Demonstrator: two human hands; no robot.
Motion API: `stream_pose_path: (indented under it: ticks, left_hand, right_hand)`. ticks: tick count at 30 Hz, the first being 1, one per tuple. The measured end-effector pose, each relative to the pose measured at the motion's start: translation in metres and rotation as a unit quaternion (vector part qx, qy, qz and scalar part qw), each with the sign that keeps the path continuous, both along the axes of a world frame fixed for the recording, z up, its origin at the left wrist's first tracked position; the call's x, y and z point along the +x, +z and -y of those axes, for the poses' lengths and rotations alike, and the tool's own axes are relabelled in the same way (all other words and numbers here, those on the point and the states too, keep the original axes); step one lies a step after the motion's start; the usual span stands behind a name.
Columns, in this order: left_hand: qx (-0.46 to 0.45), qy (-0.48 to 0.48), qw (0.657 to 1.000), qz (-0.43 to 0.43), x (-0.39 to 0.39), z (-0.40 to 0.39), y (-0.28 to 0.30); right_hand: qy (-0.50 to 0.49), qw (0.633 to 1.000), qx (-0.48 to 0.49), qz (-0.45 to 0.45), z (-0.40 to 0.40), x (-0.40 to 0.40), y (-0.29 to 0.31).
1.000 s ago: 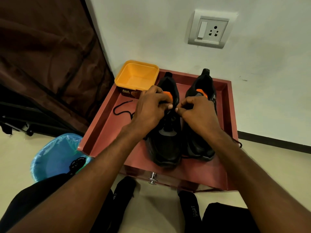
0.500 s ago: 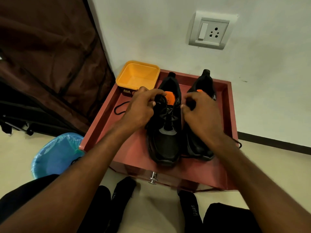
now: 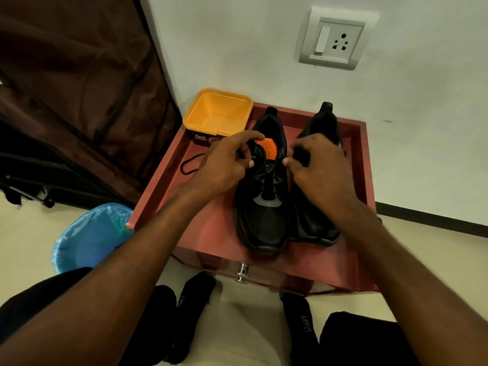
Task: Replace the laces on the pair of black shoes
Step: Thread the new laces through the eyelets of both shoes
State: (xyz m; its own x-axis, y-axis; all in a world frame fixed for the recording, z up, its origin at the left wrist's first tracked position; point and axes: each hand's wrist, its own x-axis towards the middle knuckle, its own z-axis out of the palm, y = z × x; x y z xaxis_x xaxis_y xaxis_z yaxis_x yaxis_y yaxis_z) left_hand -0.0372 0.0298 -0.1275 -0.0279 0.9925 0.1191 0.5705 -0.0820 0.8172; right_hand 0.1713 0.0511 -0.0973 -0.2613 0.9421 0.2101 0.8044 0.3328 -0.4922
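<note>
Two black shoes stand side by side, toes toward me, on a red-brown tray [image 3: 211, 233]. The left shoe [image 3: 264, 215] has an orange patch at its tongue and dark lacing over its middle. My left hand [image 3: 224, 167] curls at that shoe's left upper edge, thumb and fingers pinching a dark lace end. My right hand [image 3: 319, 173] is at the shoe's right upper edge, pinching the other dark lace end, and covers much of the right shoe [image 3: 317, 225]. A loose black lace [image 3: 188, 165] lies on the tray to the left.
An empty yellow tub [image 3: 219, 112] sits at the tray's back left corner. A blue-lined bin [image 3: 89, 236] stands on the floor to the left, beside a brown fabric wardrobe [image 3: 79, 88]. The white wall with a socket [image 3: 335, 40] is behind. My socked feet [image 3: 195, 299] are below the tray.
My hands, which met over the left shoe's middle, have drawn apart to its two sides. The shoes and the loose lace have stayed in place.
</note>
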Motion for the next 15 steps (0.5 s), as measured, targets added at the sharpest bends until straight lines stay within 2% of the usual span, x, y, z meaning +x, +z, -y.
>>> stream_pose_path:
  ticks: [1, 3, 5, 7, 9, 12, 15]
  left_hand:
    - [-0.001, 0.001, 1.000, 0.002, 0.000, 0.000, 0.000]
    - [0.003, 0.006, 1.000, 0.000, 0.002, 0.001, -0.002]
    - [0.020, 0.006, 1.000, -0.011, 0.002, 0.001, -0.004]
    - [0.031, 0.005, 0.999, -0.020, 0.002, 0.001, -0.005]
    - [0.030, 0.009, 0.999, -0.018, 0.001, 0.001, -0.003]
    - [0.025, 0.014, 0.999, -0.013, 0.002, 0.001, 0.000]
    - [0.023, 0.018, 0.999, -0.026, 0.005, 0.001, 0.001]
  right_hand:
    - [0.019, 0.999, -0.035, 0.014, 0.001, -0.003, -0.004]
    - [0.011, 0.999, -0.046, -0.004, 0.000, -0.002, -0.003]
    - [-0.076, 0.995, -0.003, -0.069, -0.007, 0.007, 0.005]
    - [-0.210, 0.967, 0.068, -0.128, -0.014, 0.021, 0.018]
    - [-0.257, 0.947, 0.129, -0.142, -0.016, 0.032, 0.022]
    - [-0.147, 0.974, 0.136, -0.106, -0.009, 0.026, 0.016]
    - [-0.002, 1.000, 0.014, -0.014, 0.001, 0.006, 0.000]
